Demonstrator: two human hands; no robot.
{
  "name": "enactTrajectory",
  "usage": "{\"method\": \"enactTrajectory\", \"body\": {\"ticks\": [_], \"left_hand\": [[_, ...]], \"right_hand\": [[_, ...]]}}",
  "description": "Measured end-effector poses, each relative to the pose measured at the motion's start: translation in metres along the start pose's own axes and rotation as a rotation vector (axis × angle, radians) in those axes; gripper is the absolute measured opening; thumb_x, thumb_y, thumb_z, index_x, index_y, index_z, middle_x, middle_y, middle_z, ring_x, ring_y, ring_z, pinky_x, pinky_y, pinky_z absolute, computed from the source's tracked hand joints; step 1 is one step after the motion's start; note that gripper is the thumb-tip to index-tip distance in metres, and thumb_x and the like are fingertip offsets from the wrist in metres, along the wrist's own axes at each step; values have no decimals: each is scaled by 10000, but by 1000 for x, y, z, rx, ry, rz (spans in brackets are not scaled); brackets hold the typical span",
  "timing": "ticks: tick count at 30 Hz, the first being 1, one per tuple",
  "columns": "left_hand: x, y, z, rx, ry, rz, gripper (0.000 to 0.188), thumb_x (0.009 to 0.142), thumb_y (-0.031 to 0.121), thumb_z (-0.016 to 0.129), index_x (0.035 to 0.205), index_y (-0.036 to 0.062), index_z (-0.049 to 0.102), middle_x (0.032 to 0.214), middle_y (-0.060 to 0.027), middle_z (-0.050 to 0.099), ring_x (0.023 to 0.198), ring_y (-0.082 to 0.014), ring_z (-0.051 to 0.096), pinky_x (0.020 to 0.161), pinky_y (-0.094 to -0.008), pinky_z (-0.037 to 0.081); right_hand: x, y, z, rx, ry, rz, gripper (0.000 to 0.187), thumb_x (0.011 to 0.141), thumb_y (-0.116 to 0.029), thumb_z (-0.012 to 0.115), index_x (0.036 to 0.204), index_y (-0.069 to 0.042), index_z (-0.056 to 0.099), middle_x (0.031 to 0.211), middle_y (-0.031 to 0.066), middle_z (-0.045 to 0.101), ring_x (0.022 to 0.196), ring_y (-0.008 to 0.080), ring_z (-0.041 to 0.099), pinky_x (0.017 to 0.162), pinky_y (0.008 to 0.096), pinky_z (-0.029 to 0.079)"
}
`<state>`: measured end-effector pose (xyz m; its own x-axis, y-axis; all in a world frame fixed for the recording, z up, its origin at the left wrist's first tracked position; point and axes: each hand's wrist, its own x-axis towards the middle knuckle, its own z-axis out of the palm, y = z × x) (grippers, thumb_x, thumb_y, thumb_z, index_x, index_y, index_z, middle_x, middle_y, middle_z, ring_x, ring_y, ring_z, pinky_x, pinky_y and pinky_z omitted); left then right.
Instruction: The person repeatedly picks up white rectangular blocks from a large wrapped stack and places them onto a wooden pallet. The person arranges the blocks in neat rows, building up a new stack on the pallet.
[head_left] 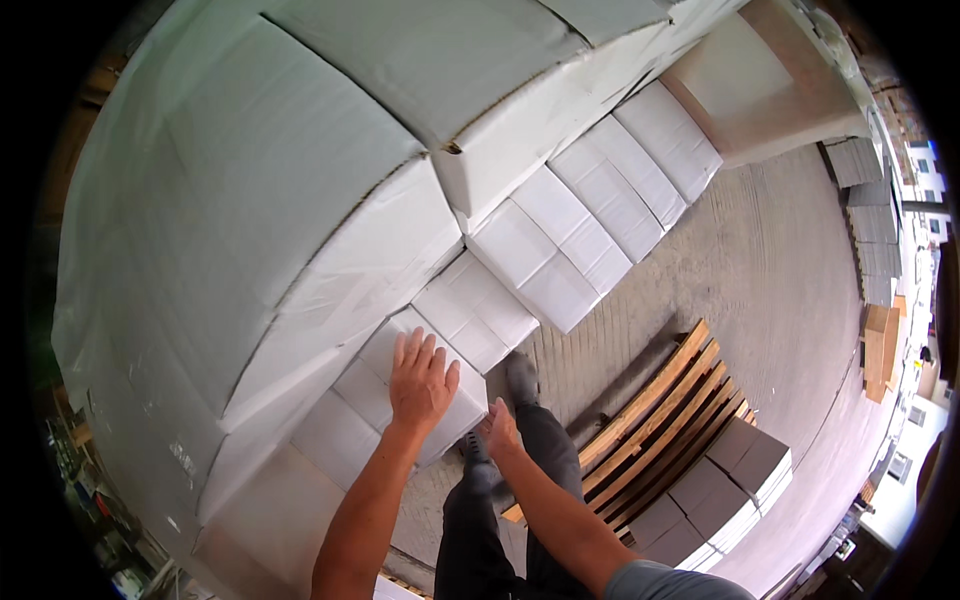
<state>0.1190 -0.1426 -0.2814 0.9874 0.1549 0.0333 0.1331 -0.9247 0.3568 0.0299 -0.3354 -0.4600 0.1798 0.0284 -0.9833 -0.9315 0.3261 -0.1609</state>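
left hand (424, 382) spread flat on white carton (468, 398), right hand (503, 430) by carton's outer corner, can't tell grip, carton in a row beside larger cartons (370, 245), slatted pallet (645, 415) on floor (770, 240), boxes (715, 490) along pallet's right edge

Tall wrapped white stack (270, 190) walls off far side of lower cartons; hand can't pass there. Carton (465, 402) under left hand (424, 380) flanked closely by neighbouring cartons (476, 310), thin seams only. Room from above and on person's side, where right hand (504, 432) sits by corner, contact unclear. Legs (552, 445) crowd that gap. Wide passage right, over concrete floor (770, 250); slatted wooden pallet (655, 410) bearing grey-white boxes (705, 495) obstructs lower right.
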Motion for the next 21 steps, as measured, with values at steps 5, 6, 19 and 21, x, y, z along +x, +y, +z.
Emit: {"method": "enactTrajectory", "body": {"ticks": [5,6,19,21], "left_hand": [[10,-26,17,31,-4,103,148,794,116,579,681,22,597,786,-60,580,905,-238,539,989,-492,333],[16,-19,19,45,-13,131,159,800,110,574,667,27,597,786,-60,589,891,-234,553,981,-490,342],[21,-25,24,91,-9,117,175,837,133,462,740,20,554,881,-105,557,921,-297,508,954,-529,313],[21,-24,28,107,-41,119,185,842,155,441,756,28,543,898,-110,544,934,-304,494,947,-539,307]], "right_hand": [[-1,20,53,116,-362,-199,548,919,-478,355,1257,-62,465,1224,83,537,1106,263,505,927,392,407],[30,25,53,450,-514,-102,538,922,-471,347,1256,-68,467,1222,81,538,1112,269,500,940,397,402],[39,26,62,190,-81,0,568,910,-522,365,1112,-32,571,1055,87,592,969,218,536,851,320,416],[4,-3,62,51,125,55,616,888,-572,386,995,-5,603,940,88,593,858,168,537,726,281,420]]}}
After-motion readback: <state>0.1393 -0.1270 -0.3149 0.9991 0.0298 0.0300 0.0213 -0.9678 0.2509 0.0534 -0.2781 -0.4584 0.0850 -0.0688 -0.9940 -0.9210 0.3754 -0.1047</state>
